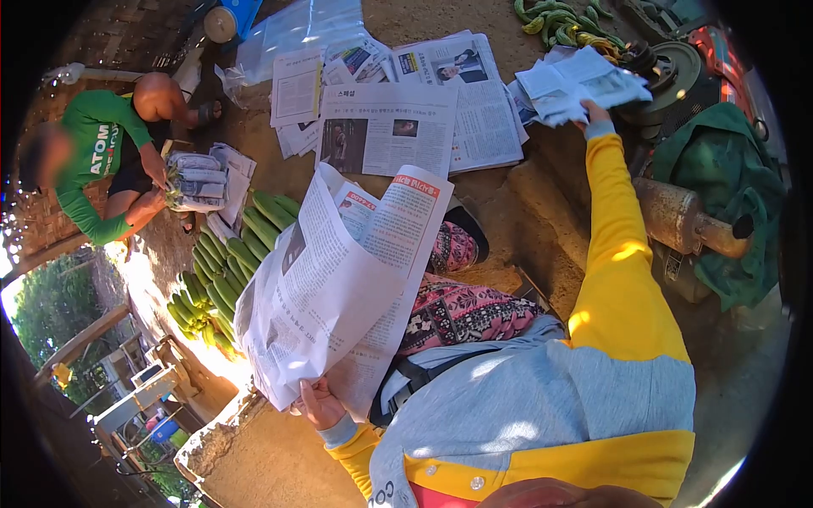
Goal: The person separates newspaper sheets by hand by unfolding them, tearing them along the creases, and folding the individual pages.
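Note:
My left hand (pixel 318 405) is closed on the lower edge of a large newspaper sheet (pixel 326 284). The sheet is loosely curled and covers part of my lap. At the end of my stretched-out arm, my right hand (pixel 594 114) grips the near edge of some folded newspaper (pixel 580 80). Between my hands and farther forward, a spread of newspapers (pixel 385 127) lies on the ground. Long green fruits or vegetables (pixel 254 233) are heaped left of the curled sheet, partly hidden by it.
On the left, a person in a green shirt (pixel 97 161) holds a newspaper-wrapped bundle (pixel 196 182). Clear plastic (pixel 292 38) lies at the top. A machine with a rusty muffler (pixel 677 216) and a green cloth (pixel 716 161) stands at right, near curved green produce (pixel 555 21).

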Tool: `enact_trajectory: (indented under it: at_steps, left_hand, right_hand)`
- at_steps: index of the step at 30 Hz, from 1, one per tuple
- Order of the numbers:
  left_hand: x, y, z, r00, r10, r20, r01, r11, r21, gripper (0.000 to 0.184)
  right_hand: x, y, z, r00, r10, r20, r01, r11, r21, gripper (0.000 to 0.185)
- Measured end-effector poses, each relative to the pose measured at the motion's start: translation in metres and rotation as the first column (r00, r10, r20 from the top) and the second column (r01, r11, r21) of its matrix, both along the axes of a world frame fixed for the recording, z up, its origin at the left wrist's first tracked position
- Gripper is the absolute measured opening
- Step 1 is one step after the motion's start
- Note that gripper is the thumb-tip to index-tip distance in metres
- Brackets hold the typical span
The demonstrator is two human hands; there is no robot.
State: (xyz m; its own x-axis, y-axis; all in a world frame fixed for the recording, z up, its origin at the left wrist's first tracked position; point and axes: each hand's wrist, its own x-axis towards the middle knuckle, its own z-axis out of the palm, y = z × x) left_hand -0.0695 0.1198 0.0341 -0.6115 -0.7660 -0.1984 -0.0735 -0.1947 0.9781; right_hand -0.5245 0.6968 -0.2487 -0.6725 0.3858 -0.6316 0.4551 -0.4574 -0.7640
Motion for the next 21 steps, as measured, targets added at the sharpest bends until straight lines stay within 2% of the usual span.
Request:
enact_trajectory:
  at_steps: [2,3,4,6,7,8,9,10,11,12,13,14,15,17,19,21]
  left_hand:
    - [0.0,-0.001,-0.001,1.0,0.001,-0.004,-0.001,1.0,0.007,0.029]
    - [0.001,-0.002,-0.002,1.0,-0.002,-0.011,0.002,1.0,0.011,0.029]
    - [0.001,-0.003,-0.003,1.0,-0.005,-0.017,0.005,1.0,0.014,0.029]
    - [0.001,-0.002,-0.004,1.0,-0.005,0.0,0.005,1.0,0.013,0.029]
    - [0.001,-0.001,-0.003,1.0,0.004,0.023,-0.004,1.0,0.003,0.029]
    - [0.001,-0.001,0.001,0.999,0.027,0.046,-0.026,0.999,-0.018,0.029]
    - [0.003,-0.001,0.0,0.999,-0.002,0.04,0.004,0.999,-0.053,0.027]
    - [0.003,-0.001,0.0,0.999,-0.017,0.04,0.021,0.995,-0.096,0.026]
    - [-0.002,0.004,0.002,0.996,0.076,0.041,-0.071,0.992,-0.108,0.023]
    - [-0.009,0.01,0.001,0.985,0.171,0.037,-0.165,0.979,-0.119,0.02]
    - [-0.023,0.019,0.016,0.988,0.148,0.045,-0.142,0.983,-0.117,0.018]
    - [-0.034,0.027,0.031,0.992,0.117,0.053,-0.111,0.988,-0.105,0.016]
    - [-0.028,0.024,0.026,0.994,0.102,0.045,-0.098,0.992,-0.078,0.019]
    - [-0.023,0.023,0.021,0.996,0.086,0.009,-0.086,0.996,-0.04,0.022]
    - [-0.028,0.025,0.024,0.995,0.086,-0.042,-0.087,0.996,-0.023,0.019]
    - [-0.026,0.023,0.021,0.996,0.078,-0.045,-0.08,0.997,-0.025,0.019]
  right_hand:
    - [0.033,0.003,-0.022,0.99,-0.118,0.08,0.116,0.993,0.029,0.027]
    - [0.049,0.008,-0.041,0.966,-0.108,0.233,0.085,0.991,0.104,0.027]
    - [0.061,0.023,-0.09,0.949,-0.133,0.287,0.106,0.989,0.107,0.033]
    - [0.082,0.023,-0.123,0.904,-0.103,0.415,-0.019,0.96,0.279,0.041]
    - [0.089,0.021,-0.129,0.9,-0.077,0.43,-0.15,0.87,0.47,0.045]
    - [0.093,0.019,-0.132,0.907,-0.035,0.419,-0.293,0.661,0.691,0.049]
    - [0.094,0.014,-0.13,0.925,0.003,0.38,-0.349,0.399,0.848,0.053]
    - [0.09,0.005,-0.126,0.952,0.08,0.296,-0.306,0.186,0.934,0.057]
    - [0.081,-0.011,-0.119,0.959,0.209,0.189,-0.203,0.05,0.978,0.061]
    - [0.07,-0.035,-0.107,0.927,0.366,0.076,-0.095,0.034,0.995,0.065]
    - [0.057,-0.066,-0.087,0.866,0.501,0.012,-0.067,0.092,0.994,0.053]
    - [0.055,-0.116,-0.036,0.792,0.597,-0.129,-0.084,0.316,0.945,0.047]
    - [0.068,-0.179,0.039,0.716,0.642,-0.275,-0.131,0.51,0.85,0.041]
    - [0.103,-0.277,0.172,0.444,0.759,-0.476,-0.275,0.621,0.734,0.033]
    - [0.142,-0.337,0.253,0.079,0.833,-0.547,-0.37,0.534,0.76,0.029]
    - [0.179,-0.378,0.318,-0.345,0.828,-0.441,-0.241,0.377,0.895,0.024]
